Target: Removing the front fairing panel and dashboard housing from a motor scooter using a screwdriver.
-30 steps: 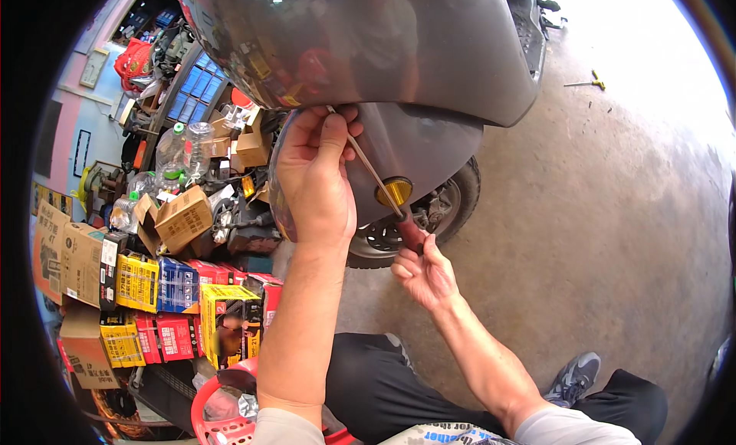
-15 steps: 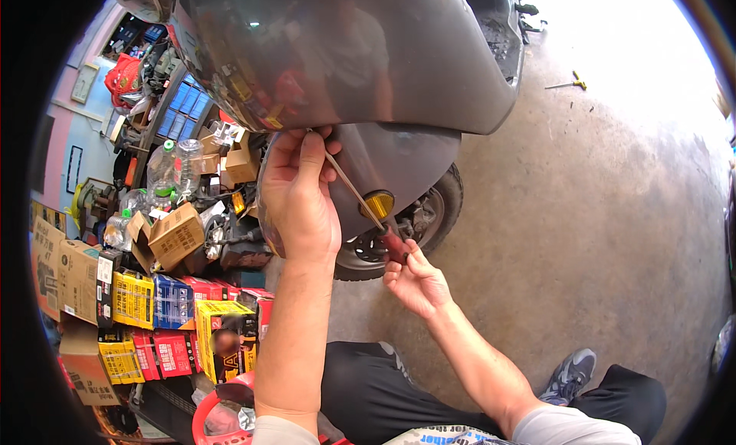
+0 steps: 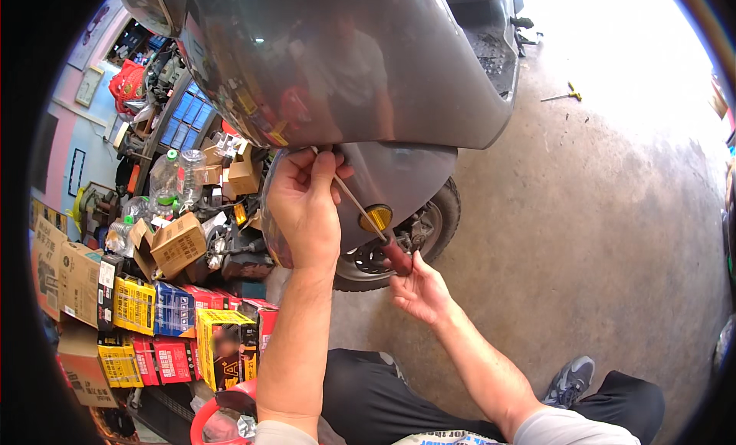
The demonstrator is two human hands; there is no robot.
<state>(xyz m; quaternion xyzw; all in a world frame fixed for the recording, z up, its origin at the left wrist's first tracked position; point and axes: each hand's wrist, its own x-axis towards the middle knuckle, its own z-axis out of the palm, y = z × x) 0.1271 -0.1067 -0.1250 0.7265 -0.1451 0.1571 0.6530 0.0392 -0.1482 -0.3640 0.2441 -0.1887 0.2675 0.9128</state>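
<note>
A long-shafted screwdriver [image 3: 359, 203] with a dark red handle slants up from my right hand to my left. My right hand [image 3: 422, 292] has its thumb and fingertips closed on the end of the handle. Near the tip, the thumb and fingers of my left hand [image 3: 308, 207] pinch around the shaft, right under the lower edge of the scooter's glossy grey body panel [image 3: 330, 77]. The tip itself is hidden by my fingers. Behind the shaft, an amber round reflector [image 3: 377, 217] sits on the grey front fender [image 3: 414, 169], above the wheel [image 3: 446, 219].
Stacked yellow, blue and red boxes [image 3: 175, 311] stand on the left, with cardboard boxes [image 3: 178, 242] and plastic bottles [image 3: 163, 180] behind. A yellow-handled tool [image 3: 571, 95] lies on the concrete floor [image 3: 583, 230] at right. Below left is a red round-rimmed object [image 3: 201, 422].
The scooter and my left hand sit slightly lower in the picture. My right hand has shifted a little on the handle, and more of the red handle shows.
</note>
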